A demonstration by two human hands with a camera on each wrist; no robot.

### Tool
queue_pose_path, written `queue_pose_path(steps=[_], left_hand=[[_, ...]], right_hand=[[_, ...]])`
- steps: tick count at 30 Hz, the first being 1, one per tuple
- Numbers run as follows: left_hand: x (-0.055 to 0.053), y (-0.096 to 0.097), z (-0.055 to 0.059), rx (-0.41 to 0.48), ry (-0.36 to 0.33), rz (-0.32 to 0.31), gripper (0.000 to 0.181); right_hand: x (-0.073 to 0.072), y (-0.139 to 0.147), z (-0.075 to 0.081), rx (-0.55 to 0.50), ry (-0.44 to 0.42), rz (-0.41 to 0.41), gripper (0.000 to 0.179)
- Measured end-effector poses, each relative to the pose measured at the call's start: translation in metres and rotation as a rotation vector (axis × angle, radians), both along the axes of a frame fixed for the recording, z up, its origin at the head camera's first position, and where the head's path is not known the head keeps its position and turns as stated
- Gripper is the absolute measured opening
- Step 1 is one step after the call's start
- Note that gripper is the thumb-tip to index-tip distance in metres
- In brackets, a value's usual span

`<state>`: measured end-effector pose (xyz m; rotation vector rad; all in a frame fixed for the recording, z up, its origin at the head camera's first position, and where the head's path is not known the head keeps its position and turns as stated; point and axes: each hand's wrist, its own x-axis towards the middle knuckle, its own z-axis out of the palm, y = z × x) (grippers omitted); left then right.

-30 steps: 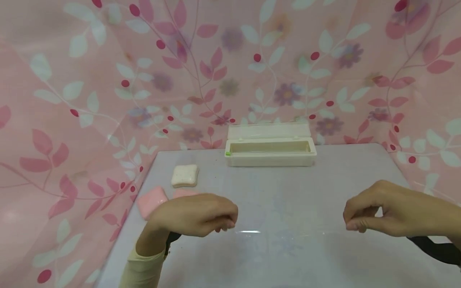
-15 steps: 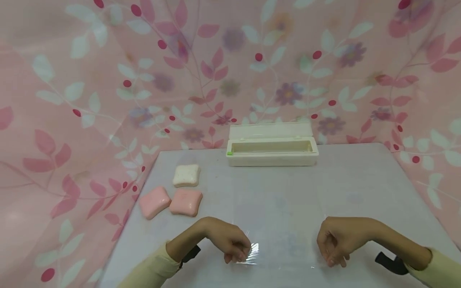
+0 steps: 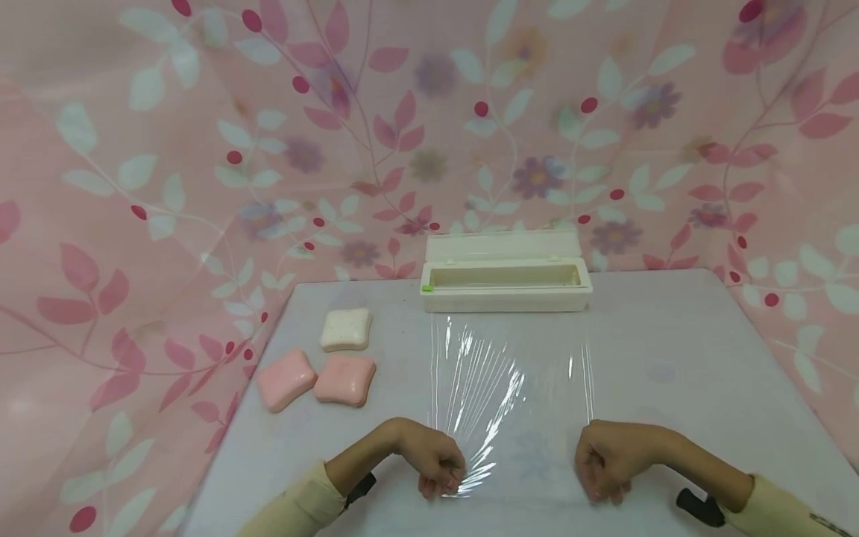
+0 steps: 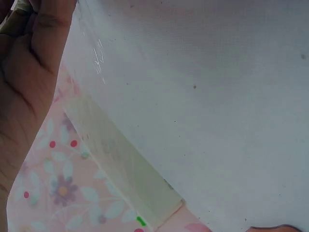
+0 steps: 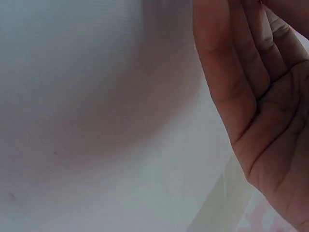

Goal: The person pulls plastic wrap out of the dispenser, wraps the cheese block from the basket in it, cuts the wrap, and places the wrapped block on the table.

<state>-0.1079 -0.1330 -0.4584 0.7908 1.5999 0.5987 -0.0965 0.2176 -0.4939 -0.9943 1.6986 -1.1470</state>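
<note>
A sheet of clear plastic wrap (image 3: 510, 403) stretches toward me from a long cream dispenser box (image 3: 506, 300) with its lid raised, at the back of the table. My left hand (image 3: 432, 459) pinches the near left corner of the wrap, where bright creases fan out. At the near right corner, my right hand (image 3: 607, 459) pinches the other end of the same edge. In the left wrist view, the box (image 4: 128, 162) lies beyond the palm. The right wrist view shows the curled fingers (image 5: 217, 58) from the palm side; their tips are cut off.
To the left lie a white soap bar (image 3: 346, 329) and two pink ones, the left pink bar (image 3: 286, 380) touching the right pink bar (image 3: 345, 380). A floral curtain (image 3: 403, 134) hangs behind the white table (image 3: 671, 358).
Both hands have come nearer to me and closer together, lower in the head view. The wrap now shows taut, shiny creases between box and hands. The soap bars and box have stayed put.
</note>
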Motion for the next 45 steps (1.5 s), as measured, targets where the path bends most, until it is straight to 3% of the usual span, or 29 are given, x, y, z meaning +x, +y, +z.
queue_pose_path(steps=[10, 13, 20, 25, 27, 29, 30, 35, 37, 39, 42, 45], left_hand=[[0.003, -0.004, -0.019, -0.002, 0.067, 0.029, 0.012], [0.004, -0.005, -0.018, 0.005, 0.078, 0.057, 0.013], [0.013, -0.011, -0.008, 0.058, 0.132, 0.153, 0.011], [0.014, -0.026, -0.005, 0.169, 0.073, 0.277, 0.013], [0.01, -0.035, -0.002, 0.202, 0.087, 0.336, 0.015], [0.003, -0.045, 0.005, 0.205, 0.172, 0.398, 0.016], [0.0, -0.051, 0.009, 0.2, 0.247, 0.427, 0.017], [-0.021, -0.086, 0.027, 0.062, 0.789, 0.528, 0.041], [-0.029, -0.102, 0.029, -0.028, 0.948, 0.568, 0.056], [-0.036, -0.119, 0.029, -0.119, 1.03, 0.615, 0.07], [-0.042, -0.142, 0.025, -0.208, 1.046, 0.662, 0.084], [-0.046, -0.16, 0.016, -0.255, 1.052, 0.662, 0.09]], right_hand=[[0.005, -0.004, -0.009, 0.064, 0.042, -0.067, 0.011], [0.005, -0.004, -0.009, 0.086, 0.041, -0.082, 0.012], [0.005, -0.004, -0.009, 0.1, 0.068, -0.103, 0.014], [0.006, -0.004, -0.009, 0.092, 0.069, -0.106, 0.014], [0.006, -0.003, -0.01, 0.089, 0.072, -0.104, 0.014], [0.006, -0.003, -0.01, 0.084, 0.077, -0.1, 0.014], [0.006, -0.003, -0.01, 0.082, 0.076, -0.099, 0.014], [0.007, -0.005, -0.008, 0.094, 0.079, -0.103, 0.014], [0.007, -0.006, -0.007, 0.102, 0.081, -0.106, 0.015], [0.007, -0.007, -0.006, 0.113, 0.082, -0.109, 0.015], [0.007, -0.008, -0.004, 0.126, 0.081, -0.111, 0.014], [0.007, -0.009, -0.002, 0.145, 0.085, -0.118, 0.015]])
